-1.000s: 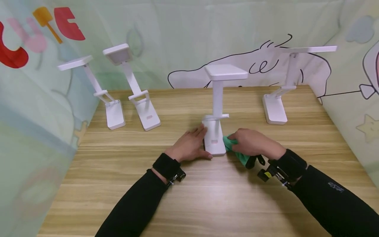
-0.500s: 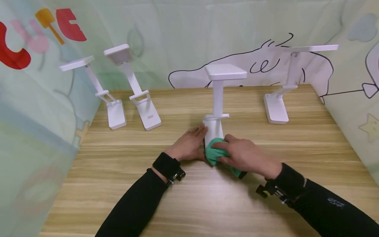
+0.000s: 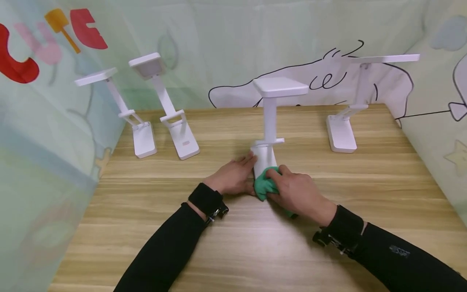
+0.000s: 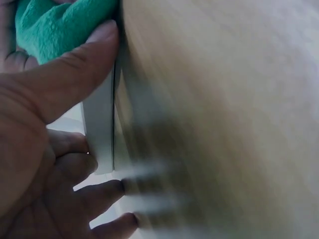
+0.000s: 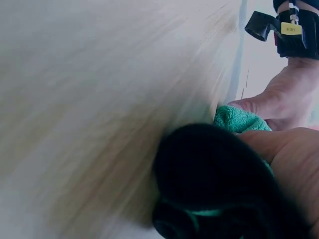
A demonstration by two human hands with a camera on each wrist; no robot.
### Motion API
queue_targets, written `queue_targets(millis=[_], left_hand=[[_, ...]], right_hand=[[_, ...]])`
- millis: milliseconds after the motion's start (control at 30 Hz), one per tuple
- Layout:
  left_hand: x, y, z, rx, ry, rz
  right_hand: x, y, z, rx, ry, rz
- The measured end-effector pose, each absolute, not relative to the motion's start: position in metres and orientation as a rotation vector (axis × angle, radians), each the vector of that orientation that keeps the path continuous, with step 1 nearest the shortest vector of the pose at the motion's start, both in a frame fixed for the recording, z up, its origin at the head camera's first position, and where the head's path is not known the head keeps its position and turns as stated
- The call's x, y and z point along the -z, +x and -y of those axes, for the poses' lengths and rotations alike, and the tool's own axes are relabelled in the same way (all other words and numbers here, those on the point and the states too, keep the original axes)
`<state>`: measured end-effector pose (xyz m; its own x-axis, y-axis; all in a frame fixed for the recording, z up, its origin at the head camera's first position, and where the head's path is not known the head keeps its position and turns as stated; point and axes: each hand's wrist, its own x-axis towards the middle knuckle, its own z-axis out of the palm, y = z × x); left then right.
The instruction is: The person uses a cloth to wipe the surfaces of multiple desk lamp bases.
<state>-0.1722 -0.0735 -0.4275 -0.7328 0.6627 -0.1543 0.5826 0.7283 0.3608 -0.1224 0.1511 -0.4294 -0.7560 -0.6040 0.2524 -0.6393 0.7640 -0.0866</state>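
Cloth (image 3: pixel 265 185), green, is pinched by the right hand (image 3: pixel 299 191) over the six-o'clock end of a white lamp (image 3: pixel 270 121). The left hand (image 3: pixel 234 177), fingers extended, touches its base (image 3: pixel 262 159) from eight o'clock. Farther lamp (image 3: pixel 362 86) stands on the surface (image 3: pixel 251 247) toward two o'clock.

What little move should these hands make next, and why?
Probably the right hand should slide the green cloth toward the lamp's upright: the cloth covers only the near end of the lamp base, the rest shows bare, and the left hand rests against its side.
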Motion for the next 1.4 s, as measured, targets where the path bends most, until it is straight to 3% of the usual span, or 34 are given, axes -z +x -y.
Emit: queue_targets(millis=[667, 900, 1000, 1400], left_hand=[[0.422, -0.173, 0.067, -0.350, 0.880, -2.618], [0.423, -0.172, 0.067, -0.383, 0.902, -2.618], [0.423, -0.172, 0.065, -0.396, 0.909, -2.616], [0.423, -0.170, 0.063, -0.366, 0.883, -2.649]], right_hand=[[0.407, -0.136, -0.199, -0.112, 0.645, 2.880], [0.413, -0.123, -0.170, -0.235, 1.024, 2.766], [0.422, -0.122, -0.166, -0.230, 1.060, 2.725], [0.402, -0.155, -0.214, -0.267, 0.585, 2.956]])
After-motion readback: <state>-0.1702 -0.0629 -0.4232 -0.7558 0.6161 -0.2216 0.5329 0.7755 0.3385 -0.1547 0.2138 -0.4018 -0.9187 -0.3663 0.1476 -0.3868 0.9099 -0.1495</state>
